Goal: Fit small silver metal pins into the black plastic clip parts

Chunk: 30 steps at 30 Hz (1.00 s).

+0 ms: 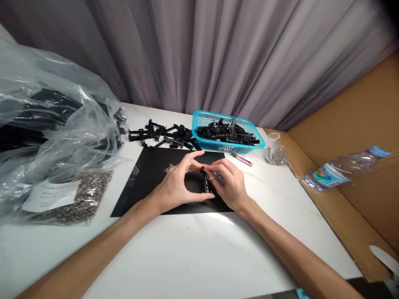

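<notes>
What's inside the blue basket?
A heap of black plastic parts fills much of the blue basket, with one slim piece sticking up. The heap covers the bottom, so what lies underneath can't be seen.

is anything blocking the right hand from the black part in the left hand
Nothing visible stands between them. The right hand has its fingertips right by the far end of the black part, which the left hand holds above the black mat.

Your single head-worn view, from the near edge of the worktop (187, 249), facing forward and down, close, reaching past the far edge
</notes>
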{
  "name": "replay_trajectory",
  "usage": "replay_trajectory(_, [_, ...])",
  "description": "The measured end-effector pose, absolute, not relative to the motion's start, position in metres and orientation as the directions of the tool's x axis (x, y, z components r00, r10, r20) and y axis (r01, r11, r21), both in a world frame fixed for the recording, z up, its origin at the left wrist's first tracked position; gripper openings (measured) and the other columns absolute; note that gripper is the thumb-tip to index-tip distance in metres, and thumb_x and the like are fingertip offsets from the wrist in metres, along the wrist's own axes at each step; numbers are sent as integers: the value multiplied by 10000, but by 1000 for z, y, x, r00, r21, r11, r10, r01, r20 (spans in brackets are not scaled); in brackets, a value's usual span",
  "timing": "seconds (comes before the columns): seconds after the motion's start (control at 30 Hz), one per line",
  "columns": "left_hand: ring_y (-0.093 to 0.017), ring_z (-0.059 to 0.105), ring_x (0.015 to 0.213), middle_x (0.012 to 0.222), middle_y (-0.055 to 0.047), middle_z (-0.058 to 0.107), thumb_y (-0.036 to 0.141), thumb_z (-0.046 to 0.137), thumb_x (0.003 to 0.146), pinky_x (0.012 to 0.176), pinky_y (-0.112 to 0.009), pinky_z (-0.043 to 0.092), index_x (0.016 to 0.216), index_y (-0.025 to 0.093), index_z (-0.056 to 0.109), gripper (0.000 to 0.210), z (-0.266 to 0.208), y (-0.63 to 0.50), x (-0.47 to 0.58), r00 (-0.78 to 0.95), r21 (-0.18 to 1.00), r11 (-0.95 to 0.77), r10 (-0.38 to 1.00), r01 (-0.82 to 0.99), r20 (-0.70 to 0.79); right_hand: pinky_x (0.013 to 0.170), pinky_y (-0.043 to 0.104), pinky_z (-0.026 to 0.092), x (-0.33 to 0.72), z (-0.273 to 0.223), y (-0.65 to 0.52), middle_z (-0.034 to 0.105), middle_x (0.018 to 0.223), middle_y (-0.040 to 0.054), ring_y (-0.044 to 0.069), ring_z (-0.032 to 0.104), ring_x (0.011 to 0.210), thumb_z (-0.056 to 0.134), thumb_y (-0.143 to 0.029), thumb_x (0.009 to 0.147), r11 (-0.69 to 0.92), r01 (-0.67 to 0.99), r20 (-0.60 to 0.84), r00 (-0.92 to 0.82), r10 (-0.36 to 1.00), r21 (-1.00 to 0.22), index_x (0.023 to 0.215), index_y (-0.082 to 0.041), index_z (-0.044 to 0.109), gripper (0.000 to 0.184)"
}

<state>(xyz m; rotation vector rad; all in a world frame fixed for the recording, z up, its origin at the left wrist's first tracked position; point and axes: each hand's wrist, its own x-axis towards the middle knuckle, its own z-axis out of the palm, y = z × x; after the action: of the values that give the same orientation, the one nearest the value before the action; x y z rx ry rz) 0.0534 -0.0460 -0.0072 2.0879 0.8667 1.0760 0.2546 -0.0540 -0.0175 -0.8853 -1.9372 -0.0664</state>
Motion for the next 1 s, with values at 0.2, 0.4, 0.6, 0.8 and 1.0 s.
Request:
replay_trajectory(0.2, [-240, 718, 1126, 1192, -28, 707, 411, 947, 663, 1082, -423, 576, 1485, 305, 411, 987, -5, -47, 53, 447, 762, -584, 782, 280, 434, 697, 301, 572, 252, -17, -56, 716, 970, 69, 170, 687, 823, 606, -196, 1026, 700, 650, 803, -227, 551, -296, 1070, -205, 703, 107])
replay_trajectory(0.4, [-236, 719, 1127, 1206, -26, 706, 411, 945, 665, 1083, -420, 572, 1493, 310, 395, 999, -4, -48, 53, 442, 750, -590, 782, 299, 439, 688, 309, 573, 253, -22, -55, 719, 932, 68, 176, 684, 801, 606, -212, 1031, 690, 687, 831, -233, 506, -227, 1022, -213, 717, 111])
replay_trajectory(0.6, [-231, 729, 1084, 1204, -26, 702, 388, 947, 653, 1066, -429, 581, 1484, 309, 411, 992, -1, -49, 51, 412, 754, -561, 810, 341, 416, 708, 308, 590, 254, -22, -55, 743, 968, 88, 183, 701, 831, 572, -139, 1032, 734, 666, 841, -318, 438, -130, 1133, -191, 712, 180])
replay_trajectory(0.8, [-220, 727, 1076, 1154, -16, 710, 339, 941, 648, 1062, -410, 590, 1341, 275, 495, 827, 3, -49, 52, 417, 766, -569, 800, 298, 431, 726, 284, 618, 251, -23, -55, 757, 998, 94, 178, 737, 869, 558, -111, 1029, 748, 649, 842, -321, 433, -137, 1166, -192, 720, 227])
replay_trajectory(1.0, [-207, 717, 1067, 1142, -11, 676, 313, 932, 641, 1054, -388, 596, 1192, 252, 521, 690, 7, -49, 53, 408, 773, -573, 796, 273, 446, 705, 253, 631, 249, -24, -57, 780, 1023, 81, 166, 767, 884, 539, -91, 1028, 735, 662, 837, -313, 449, -147, 1206, -205, 734, 288])
